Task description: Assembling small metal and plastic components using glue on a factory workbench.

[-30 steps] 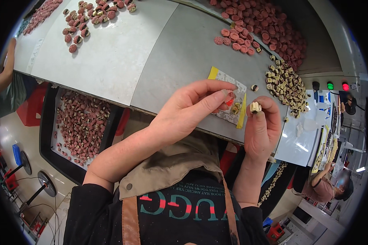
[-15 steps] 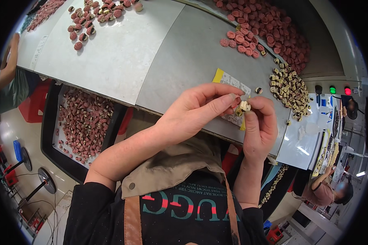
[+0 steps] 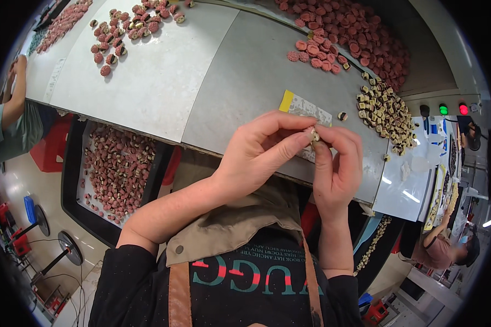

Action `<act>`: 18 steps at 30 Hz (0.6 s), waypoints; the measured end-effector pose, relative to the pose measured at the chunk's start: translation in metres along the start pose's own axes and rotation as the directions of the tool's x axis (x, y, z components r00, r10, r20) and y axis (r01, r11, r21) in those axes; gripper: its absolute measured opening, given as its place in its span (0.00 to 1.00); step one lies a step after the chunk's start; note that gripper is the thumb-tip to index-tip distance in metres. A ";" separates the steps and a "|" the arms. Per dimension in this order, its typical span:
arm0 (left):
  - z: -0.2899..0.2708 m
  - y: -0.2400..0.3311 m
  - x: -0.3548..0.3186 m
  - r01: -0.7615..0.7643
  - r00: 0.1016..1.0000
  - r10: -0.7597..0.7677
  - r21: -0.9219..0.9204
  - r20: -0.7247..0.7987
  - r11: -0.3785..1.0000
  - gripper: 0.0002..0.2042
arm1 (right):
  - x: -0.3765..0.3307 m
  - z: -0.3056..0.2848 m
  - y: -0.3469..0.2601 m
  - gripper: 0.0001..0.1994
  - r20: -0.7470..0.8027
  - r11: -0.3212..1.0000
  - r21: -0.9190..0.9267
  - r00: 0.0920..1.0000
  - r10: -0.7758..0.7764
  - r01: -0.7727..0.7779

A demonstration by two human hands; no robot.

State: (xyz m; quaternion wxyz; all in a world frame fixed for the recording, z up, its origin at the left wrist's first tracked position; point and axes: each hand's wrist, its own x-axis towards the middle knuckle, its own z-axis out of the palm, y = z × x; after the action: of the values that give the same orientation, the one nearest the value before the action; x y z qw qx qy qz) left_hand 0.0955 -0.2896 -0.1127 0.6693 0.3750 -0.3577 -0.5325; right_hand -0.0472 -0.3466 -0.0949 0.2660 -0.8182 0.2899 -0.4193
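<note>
Head view, center of frame: both hands meet just above the table edge. Left hand [image 3: 256, 158] & right hand [image 3: 338, 163] pinch one small pale piece [image 3: 312, 134] between thumbs & fingertips, so both are closed on it. The piece sits right btwn the fingertips, over the yellow-edged card [image 3: 302, 106] on the grey table [image 3: 245, 82].

What changed: a sec ago the right hand held the piece alone, a bit right of the card, w/ the left hand reaching over. Now both hands squeeze it together & it sits more to the middle. I think the hands are working on the piece, like pressing or fitting it.

Counts: 2 hands, 1 piece held, 1 card. 1 loose piece [image 3: 342, 116] lies just right of the card. Pale pieces pile [image 3: 387, 114] at right: too many to count. Red round bits [image 3: 349, 27] at top right: too many too. More red bits [image 3: 131, 24] at upper left, approx. 30. A black tray [image 3: 73, 163] at lower left is full of them. 2 lamps at right: 1 green [image 3: 443, 109], 1 red [image 3: 463, 108].
</note>
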 end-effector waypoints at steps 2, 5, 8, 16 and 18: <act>0.000 -0.001 0.001 0.006 1.000 -0.006 0.009 0.021 1.000 0.12 | 0.001 -0.002 0.000 0.09 0.007 0.999 0.043 0.999 0.032 -0.032; 0.000 0.006 0.002 0.060 0.996 -0.060 0.000 0.060 0.998 0.15 | 0.005 -0.010 -0.004 0.11 0.022 1.000 -0.007 1.000 -0.002 0.002; 0.003 0.017 0.002 0.148 0.985 -0.147 0.002 0.088 0.989 0.19 | 0.011 -0.019 -0.009 0.14 0.129 0.999 -0.009 0.990 0.052 -0.051; 0.012 -0.006 -0.005 -0.078 0.993 0.043 0.344 0.110 0.936 0.27 | -0.008 -0.014 0.012 0.19 0.069 0.995 -0.063 0.995 -0.068 0.073; 0.013 -0.010 -0.006 -0.147 0.985 0.087 0.444 0.152 0.884 0.27 | -0.014 -0.012 0.015 0.19 0.037 0.996 -0.050 0.996 -0.076 0.078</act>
State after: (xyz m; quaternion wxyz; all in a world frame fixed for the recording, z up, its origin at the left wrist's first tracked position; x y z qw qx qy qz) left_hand 0.0792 -0.2871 -0.1158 0.5701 0.4635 -0.5360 -0.4157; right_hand -0.0671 -0.3495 -0.1062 0.2338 -0.8426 0.2640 -0.4071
